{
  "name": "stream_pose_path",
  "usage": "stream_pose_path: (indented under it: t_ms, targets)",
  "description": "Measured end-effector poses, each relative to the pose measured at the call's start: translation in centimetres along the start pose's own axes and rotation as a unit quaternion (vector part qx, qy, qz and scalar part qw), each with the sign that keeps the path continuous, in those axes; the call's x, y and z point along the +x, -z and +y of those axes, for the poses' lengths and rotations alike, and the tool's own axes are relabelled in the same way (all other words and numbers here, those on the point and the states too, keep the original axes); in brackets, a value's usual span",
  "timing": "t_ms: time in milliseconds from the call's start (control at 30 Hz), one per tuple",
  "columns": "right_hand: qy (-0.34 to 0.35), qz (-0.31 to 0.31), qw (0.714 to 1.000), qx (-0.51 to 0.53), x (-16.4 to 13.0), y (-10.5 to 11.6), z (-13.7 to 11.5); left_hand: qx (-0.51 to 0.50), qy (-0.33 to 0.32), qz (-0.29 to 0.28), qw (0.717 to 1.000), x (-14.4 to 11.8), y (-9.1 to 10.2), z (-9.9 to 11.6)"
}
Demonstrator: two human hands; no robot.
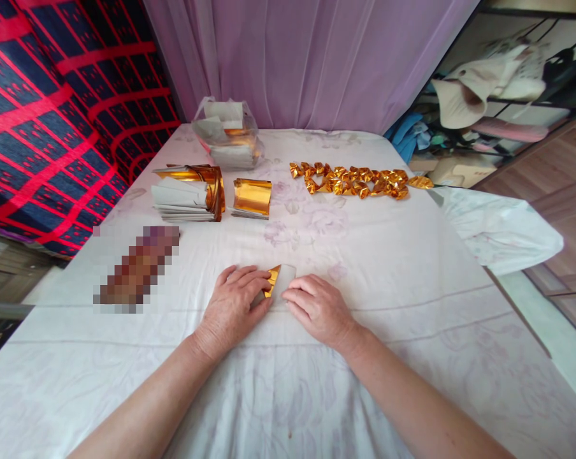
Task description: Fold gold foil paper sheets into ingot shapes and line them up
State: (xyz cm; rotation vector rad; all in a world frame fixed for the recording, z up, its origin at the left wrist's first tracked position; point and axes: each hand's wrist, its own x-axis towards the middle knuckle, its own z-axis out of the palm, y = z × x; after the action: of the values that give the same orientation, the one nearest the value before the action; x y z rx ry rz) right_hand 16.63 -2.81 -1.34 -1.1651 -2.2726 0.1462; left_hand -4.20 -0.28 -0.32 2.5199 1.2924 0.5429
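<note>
Gold-and-white foil sheet (277, 280) lies flat on the worktop (388, 268), pinned under both hands, part-folded: one gold corner turned up, white back showing. Left hand (235, 305) presses flat on the sheet's left half, fingers spread, nothing closed in its grip. Right hand (316, 307) rests flat at the sheet's right edge, fingertips on or just beside it; grip loose, holding nothing. This piece looks early in its folding, by my read.

At 12 o'clock from the hands, a small gold sheet stack (252, 197); at 11 o'clock, a bigger stack of white-side sheets (187, 193) with gold curling up; further off at 11, a clear plastic bag (228, 132) with more sheets. Plenty unfolded stock left.

At 1 o'clock, a row of finished gold folded pieces (359, 180), a couple dozen or so, exact count unclear. So the batch looks well under way but far from done.
</note>
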Motion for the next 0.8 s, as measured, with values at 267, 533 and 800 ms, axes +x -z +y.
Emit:
stream_pose_path:
  t_ms: [267, 533, 800]
  targets:
    - [-0.036, -0.012, 0.999, 0.003, 0.06, -0.03, -0.01, -0.008, 0.001, 0.002, 1.000, 0.10, 0.08, 0.16]
    - [-0.072, -0.006, 0.997, 0.020, 0.34, -0.35, 0.12, -0.014, 0.007, -0.008, 1.000, 0.07, 0.19, 0.27]
    - [-0.094, 0.004, 0.995, 0.023, 0.50, -0.61, 0.21, -0.018, 0.009, -0.007, 1.000, 0.03, 0.11, 0.19]
